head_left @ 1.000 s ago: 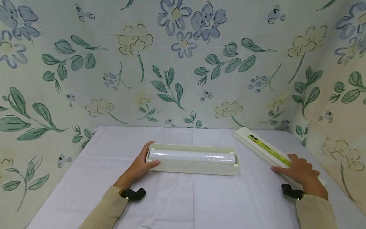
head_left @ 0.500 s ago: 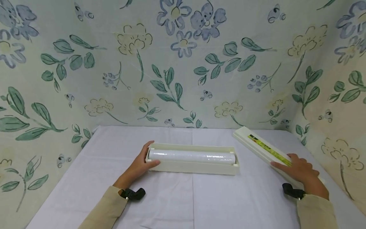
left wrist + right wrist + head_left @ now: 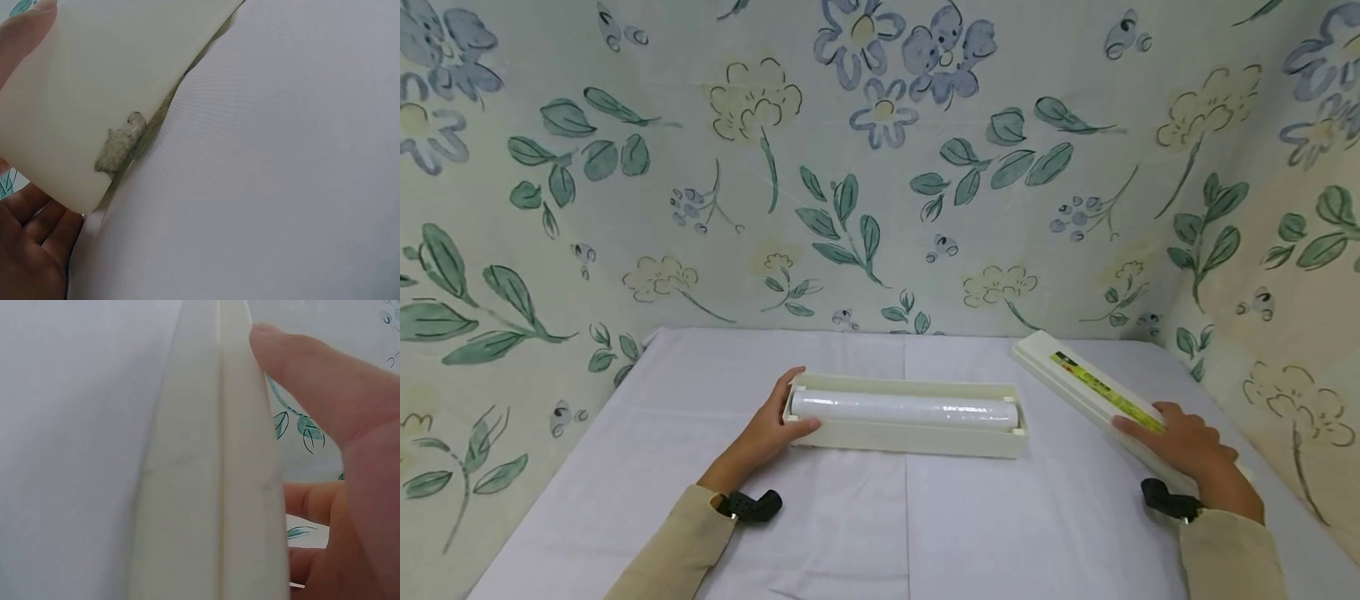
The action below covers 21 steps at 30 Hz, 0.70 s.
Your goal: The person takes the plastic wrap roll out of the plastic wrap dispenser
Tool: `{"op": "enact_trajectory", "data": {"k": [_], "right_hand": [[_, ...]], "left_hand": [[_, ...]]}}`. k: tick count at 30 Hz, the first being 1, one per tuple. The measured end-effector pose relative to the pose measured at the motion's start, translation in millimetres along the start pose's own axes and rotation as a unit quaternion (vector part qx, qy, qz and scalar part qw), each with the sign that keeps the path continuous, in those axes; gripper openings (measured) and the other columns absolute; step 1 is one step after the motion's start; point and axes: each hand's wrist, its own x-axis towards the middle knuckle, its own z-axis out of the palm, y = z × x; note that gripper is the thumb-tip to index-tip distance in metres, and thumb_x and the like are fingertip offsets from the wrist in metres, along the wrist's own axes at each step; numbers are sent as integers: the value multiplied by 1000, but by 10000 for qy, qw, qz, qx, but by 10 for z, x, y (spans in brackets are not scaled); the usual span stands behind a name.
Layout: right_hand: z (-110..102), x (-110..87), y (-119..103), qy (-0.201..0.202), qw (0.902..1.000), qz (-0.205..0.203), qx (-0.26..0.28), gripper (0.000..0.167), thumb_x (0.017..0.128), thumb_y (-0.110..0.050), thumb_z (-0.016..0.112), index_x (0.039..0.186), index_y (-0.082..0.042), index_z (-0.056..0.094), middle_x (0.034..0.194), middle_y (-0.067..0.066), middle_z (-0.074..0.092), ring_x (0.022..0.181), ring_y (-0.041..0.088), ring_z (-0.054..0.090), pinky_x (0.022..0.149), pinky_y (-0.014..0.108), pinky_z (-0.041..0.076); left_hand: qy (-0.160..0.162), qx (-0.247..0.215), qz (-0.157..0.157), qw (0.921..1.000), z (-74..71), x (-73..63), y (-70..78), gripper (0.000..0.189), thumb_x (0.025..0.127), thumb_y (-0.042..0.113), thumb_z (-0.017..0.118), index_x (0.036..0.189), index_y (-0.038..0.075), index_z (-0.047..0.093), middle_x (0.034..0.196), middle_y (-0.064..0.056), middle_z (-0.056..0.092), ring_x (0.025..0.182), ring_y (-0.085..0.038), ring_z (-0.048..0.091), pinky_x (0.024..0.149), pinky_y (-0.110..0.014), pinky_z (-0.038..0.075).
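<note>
A long cream-coloured box (image 3: 910, 440) lies on the table in the middle of the head view, with a shiny roll of plastic wrap (image 3: 904, 410) inside it. My left hand (image 3: 767, 433) grips the box's left end, thumb on the front wall and fingers round the end. In the left wrist view a ragged scrap of tape (image 3: 122, 144) sticks to the box wall near its lower edge. On the right lies the box's lid (image 3: 1078, 387), slanted, bearing a yellow-green label (image 3: 1105, 392). My right hand (image 3: 1191, 450) holds the lid near its close end, thumb on the left edge, fingers across the other side.
A white cloth (image 3: 835, 517) with a centre crease covers the table. Floral fabric (image 3: 880, 183) hangs upright behind it and along both sides. Each wrist wears a small black camera mount, such as the left one (image 3: 752, 506).
</note>
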Motion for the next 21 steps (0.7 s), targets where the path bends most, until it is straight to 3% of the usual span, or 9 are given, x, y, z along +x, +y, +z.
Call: {"op": "enact_trajectory", "data": {"k": [8,21], "right_hand": [[-43,-26,-54,98,9998,-43,146,116,80,-79,47,146,9,10,127,47,26,103,62,33,77,78,29],[-80,-147,-228,446,9976,-449,282,111,82,-73,53,148,6,12,130,46,22,100,61,33,74,76,32]], "left_hand": [[-15,55,37,10000,-3,5,6,89,84,36,75,151,31,16,145,-10,40,123,-30,47,98,-51,42],[-23,41,61,10000,-7,1,6,89,83,37,75,151,34,16,145,-9,40,123,-30,48,98,-51,42]]}}
